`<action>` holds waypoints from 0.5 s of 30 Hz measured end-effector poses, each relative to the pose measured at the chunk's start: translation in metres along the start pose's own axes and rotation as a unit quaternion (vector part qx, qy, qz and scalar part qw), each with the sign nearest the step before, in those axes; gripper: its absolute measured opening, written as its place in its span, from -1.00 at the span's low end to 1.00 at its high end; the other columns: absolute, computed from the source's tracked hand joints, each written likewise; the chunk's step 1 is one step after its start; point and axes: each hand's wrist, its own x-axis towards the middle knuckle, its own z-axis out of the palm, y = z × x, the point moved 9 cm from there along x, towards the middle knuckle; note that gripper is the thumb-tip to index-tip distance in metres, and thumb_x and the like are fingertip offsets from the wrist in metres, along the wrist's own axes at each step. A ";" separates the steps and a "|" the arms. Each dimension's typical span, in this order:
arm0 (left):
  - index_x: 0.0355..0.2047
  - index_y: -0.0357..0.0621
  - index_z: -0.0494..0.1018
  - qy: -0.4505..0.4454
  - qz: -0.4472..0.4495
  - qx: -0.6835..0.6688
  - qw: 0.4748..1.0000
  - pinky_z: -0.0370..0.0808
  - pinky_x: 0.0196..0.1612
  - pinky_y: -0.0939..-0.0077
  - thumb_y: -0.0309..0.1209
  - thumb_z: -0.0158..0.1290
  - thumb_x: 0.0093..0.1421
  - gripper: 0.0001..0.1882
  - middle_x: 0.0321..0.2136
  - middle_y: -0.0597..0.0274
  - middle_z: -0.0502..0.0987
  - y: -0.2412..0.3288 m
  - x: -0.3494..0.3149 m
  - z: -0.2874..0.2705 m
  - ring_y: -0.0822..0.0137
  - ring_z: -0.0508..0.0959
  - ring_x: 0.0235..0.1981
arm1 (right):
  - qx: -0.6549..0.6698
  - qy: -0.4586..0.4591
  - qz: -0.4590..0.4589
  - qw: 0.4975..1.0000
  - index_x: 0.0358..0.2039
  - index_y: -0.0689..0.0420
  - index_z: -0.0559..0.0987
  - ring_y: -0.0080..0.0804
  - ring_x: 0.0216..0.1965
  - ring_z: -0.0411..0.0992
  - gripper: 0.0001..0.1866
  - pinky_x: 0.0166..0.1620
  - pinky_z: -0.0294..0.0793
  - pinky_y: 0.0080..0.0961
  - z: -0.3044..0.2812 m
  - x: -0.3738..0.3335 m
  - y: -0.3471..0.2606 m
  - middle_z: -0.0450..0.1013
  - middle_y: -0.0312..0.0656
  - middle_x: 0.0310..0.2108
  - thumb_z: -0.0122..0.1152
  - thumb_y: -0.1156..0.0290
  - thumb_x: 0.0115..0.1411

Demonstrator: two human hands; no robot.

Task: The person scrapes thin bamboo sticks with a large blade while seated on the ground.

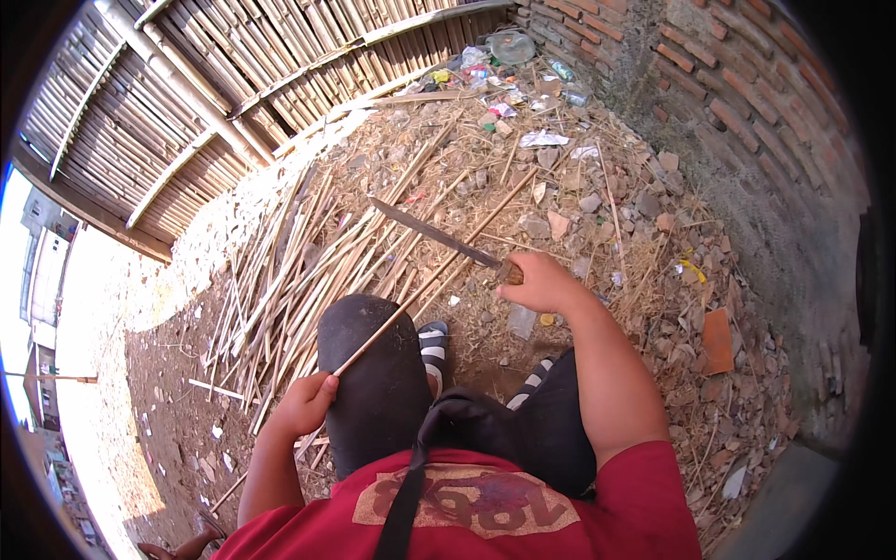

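My right hand is closed around the wooden handle of a machete, whose long dark blade points up and to the left. In my left hand is the near end of a thin bamboo stick. This stick slants over my left knee, away to the upper right, and passes close by the blade; whether the two touch I cannot tell. Beyond my left knee lies a loose pile of bamboo sticks on the ground.
A bamboo slat fence stands at the far left, a brick wall on the right. Plastic litter gathers in the far corner. Stones and a broken orange tile lie to my right. Another person's foot shows at lower left.
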 end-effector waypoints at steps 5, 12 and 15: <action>-0.47 -0.27 0.41 0.070 -0.012 0.107 0.992 0.37 -0.39 0.07 -0.11 -0.12 0.45 -0.52 -0.59 -0.17 0.46 0.023 -0.032 -0.004 -0.16 0.49 -0.50 | -0.004 -0.057 -0.026 0.998 -0.26 0.18 0.59 0.03 -0.21 0.57 -0.64 -0.15 0.53 -0.16 0.014 0.013 -0.009 0.58 0.04 -0.31 0.31 0.19 0.00; -0.49 -0.25 0.39 0.076 0.004 0.090 0.993 0.39 -0.39 0.02 -0.12 -0.14 0.46 -0.52 -0.61 -0.15 0.47 0.014 -0.031 0.005 -0.19 0.51 -0.50 | -0.013 0.016 -0.096 0.995 -0.32 0.17 0.56 0.08 -0.27 0.54 -0.67 -0.21 0.50 -0.09 0.017 0.010 -0.029 0.55 0.05 -0.39 0.33 0.20 0.01; -0.47 -0.23 0.39 0.085 0.034 0.101 0.991 0.38 -0.39 -0.05 -0.10 -0.15 0.46 -0.52 -0.59 -0.17 0.49 0.029 -0.026 0.015 -0.27 0.53 -0.46 | -0.079 0.021 -0.121 0.989 -0.30 0.18 0.56 0.08 -0.27 0.54 -0.65 -0.22 0.50 -0.09 0.016 -0.013 -0.053 0.54 0.06 -0.40 0.37 0.20 0.02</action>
